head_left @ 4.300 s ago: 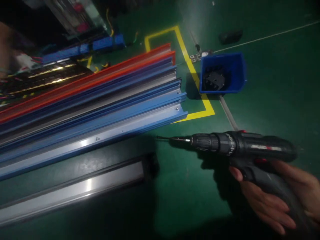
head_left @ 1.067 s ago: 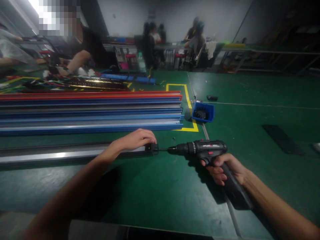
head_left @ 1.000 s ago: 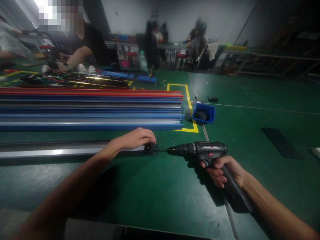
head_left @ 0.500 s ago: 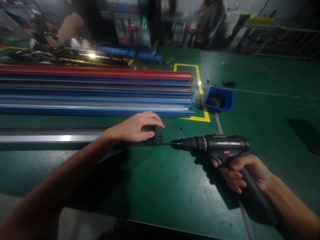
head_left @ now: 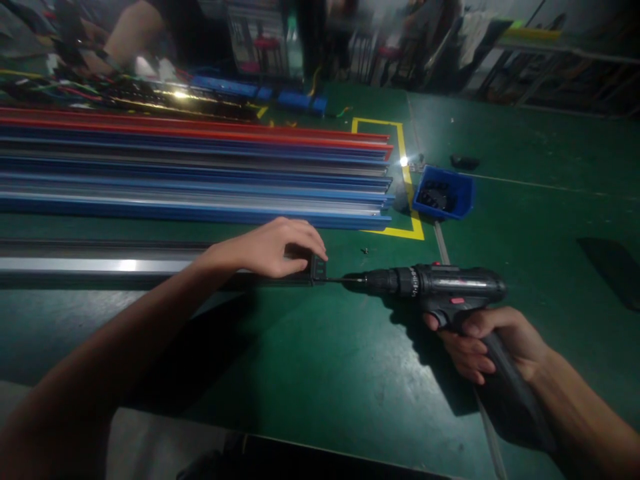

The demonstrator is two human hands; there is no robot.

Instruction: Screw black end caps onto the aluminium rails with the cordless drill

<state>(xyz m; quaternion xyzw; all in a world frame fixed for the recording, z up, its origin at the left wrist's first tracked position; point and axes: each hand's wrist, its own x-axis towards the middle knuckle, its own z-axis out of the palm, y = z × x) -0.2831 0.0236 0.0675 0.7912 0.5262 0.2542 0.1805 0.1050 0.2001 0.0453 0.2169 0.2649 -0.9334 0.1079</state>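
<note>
My right hand (head_left: pixel 480 343) is wrapped around the handle of a black cordless drill (head_left: pixel 440 283), its index finger at the trigger. The drill points left, and the tip of its long thin bit (head_left: pixel 345 280) meets a small black end cap (head_left: pixel 319 269). That cap sits at the right end of a long dark and silver metal profile (head_left: pixel 100 265) lying on the bench. My left hand (head_left: pixel 273 248) lies across the profile's end, thumb and fingers closed about the cap. Part of the grip is hidden behind the fingers.
Blue and red profiles (head_left: pixel 200 180) lie side by side behind. A blue bin (head_left: pixel 463 200) of dark parts stands right of yellow tape (head_left: pixel 416 223). A small screw (head_left: pixel 365 251) lies near the drill. A person's arm (head_left: pixel 133 33) works among wires at upper left.
The view has shifted slightly, so most things sit a little higher in the picture. Both hands keep their grips, and the bit stays against the end cap.
</note>
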